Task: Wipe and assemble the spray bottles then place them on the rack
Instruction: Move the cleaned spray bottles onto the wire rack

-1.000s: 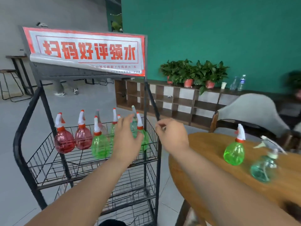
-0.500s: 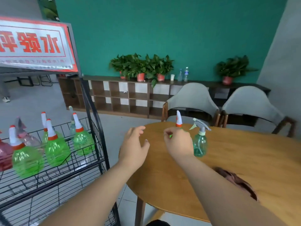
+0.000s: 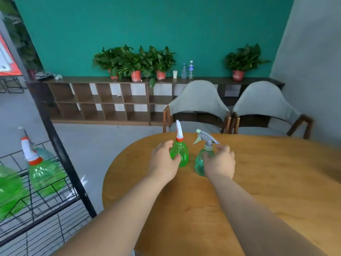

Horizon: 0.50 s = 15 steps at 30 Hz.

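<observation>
Left hand now grips upright green bottle, right hand teal bottle.

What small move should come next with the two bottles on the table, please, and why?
Probably firm both grips and lift: the left hand curls round the green bottle, the right hand round the teal bottle; both stand capped on the table, the rack at left.

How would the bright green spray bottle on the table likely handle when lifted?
Probably light: the green bottle looks see-through and empty. Its glossy plastic may be slippery. The tall nozzle over a rounded body could make it tippy.
</observation>
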Each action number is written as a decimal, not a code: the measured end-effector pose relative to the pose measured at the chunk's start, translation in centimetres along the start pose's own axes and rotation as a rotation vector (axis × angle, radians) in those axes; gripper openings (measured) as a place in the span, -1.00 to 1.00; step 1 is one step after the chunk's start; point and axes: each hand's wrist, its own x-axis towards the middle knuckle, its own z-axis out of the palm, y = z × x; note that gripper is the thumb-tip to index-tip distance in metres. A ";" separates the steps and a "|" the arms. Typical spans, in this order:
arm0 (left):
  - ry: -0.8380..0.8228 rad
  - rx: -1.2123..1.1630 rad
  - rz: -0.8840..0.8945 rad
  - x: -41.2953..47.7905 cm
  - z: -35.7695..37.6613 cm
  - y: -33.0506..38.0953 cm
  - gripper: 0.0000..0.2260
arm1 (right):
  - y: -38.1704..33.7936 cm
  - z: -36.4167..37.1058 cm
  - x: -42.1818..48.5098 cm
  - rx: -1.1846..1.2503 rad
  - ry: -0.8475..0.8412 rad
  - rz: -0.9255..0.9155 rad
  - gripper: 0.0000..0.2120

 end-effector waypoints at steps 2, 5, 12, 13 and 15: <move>-0.005 0.013 -0.029 1.4 1.0 0.5 -0.48 | 0.1 0.4 0.9 -0.018 -0.008 0.017 -0.42; 0.002 0.039 -0.060 3.2 2.3 1.2 -0.47 | 0.3 1.1 2.3 -0.062 -0.024 0.023 -0.40; 0.000 -0.010 -0.107 6.3 4.3 1.7 -0.55 | 1.0 2.2 3.5 -0.001 -0.023 -0.028 -0.56; 0.003 -0.021 -0.117 6.6 4.5 1.6 -0.57 | 1.1 2.4 3.5 -0.007 -0.019 -0.036 -0.54; 0.010 -0.003 -0.119 7.1 4.9 1.5 -0.63 | 1.1 2.5 3.4 -0.029 -0.008 -0.055 -0.46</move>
